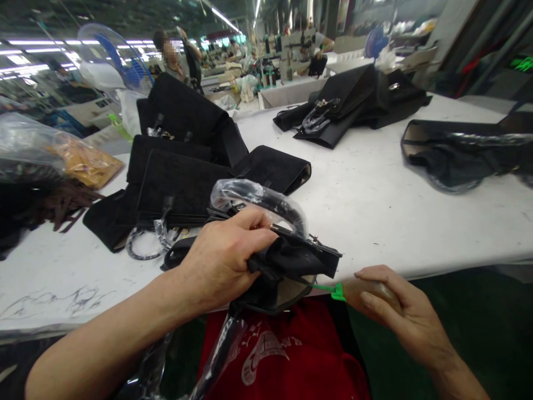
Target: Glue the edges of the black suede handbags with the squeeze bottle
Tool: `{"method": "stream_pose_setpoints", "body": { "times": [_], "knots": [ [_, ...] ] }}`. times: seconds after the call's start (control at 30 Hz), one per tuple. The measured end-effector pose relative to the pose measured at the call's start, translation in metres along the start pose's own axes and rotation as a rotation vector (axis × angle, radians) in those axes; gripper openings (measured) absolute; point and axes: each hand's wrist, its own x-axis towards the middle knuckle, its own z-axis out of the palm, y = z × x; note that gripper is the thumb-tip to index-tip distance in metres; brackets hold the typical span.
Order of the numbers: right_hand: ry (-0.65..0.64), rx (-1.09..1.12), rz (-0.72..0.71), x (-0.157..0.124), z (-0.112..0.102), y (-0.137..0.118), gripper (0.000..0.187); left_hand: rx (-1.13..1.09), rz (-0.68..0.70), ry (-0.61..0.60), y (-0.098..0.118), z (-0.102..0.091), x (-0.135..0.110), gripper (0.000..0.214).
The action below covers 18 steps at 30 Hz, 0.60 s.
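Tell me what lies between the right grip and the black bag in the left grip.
The head view shows a green nozzle on the bottle in the right grip, pointing at the black bag.

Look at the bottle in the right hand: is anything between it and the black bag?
Nothing visible. The bottle's green nozzle points straight to the edge of the black bag. The left hand grips the bag beyond, outside that path.

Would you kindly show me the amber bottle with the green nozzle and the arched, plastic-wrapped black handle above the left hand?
Amber bottle with green nozzle [367, 289], head view: its body.
Arched, plastic-wrapped black handle [266, 195], head view: middle of arch.
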Motion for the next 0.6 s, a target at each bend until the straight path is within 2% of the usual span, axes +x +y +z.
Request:
{"method": "stream_pose_setpoints", "body": {
  "times": [0.13,0.27,0.3,0.43,0.53,0.6],
  "knots": [
    [0.099,-0.065,0.026,-0.002,0.001,-0.008,0.017,-0.044,0.058,0.016,0.003,0.000,-0.009,0.021],
    [-0.023,-0.002,0.027,-0.006,0.001,-0.018,0.013,-0.129,0.074,0.028,0.007,0.001,-0.014,0.024],
    [-0.026,-0.013,0.028,-0.007,0.002,-0.020,0.013,-0.146,0.064,0.026,0.008,0.001,-0.015,0.026],
    [0.093,-0.096,0.032,-0.010,0.006,-0.022,0.017,-0.145,0.026,0.011,0.011,0.001,-0.018,0.030],
    [0.023,-0.050,0.006,-0.011,0.007,-0.021,0.015,-0.119,0.023,0.001,0.014,0.000,-0.021,0.026],
    [0.044,-0.057,-0.012,-0.011,0.008,-0.020,0.015,-0.112,0.020,0.004,0.015,-0.001,-0.023,0.022]
  ]
}}
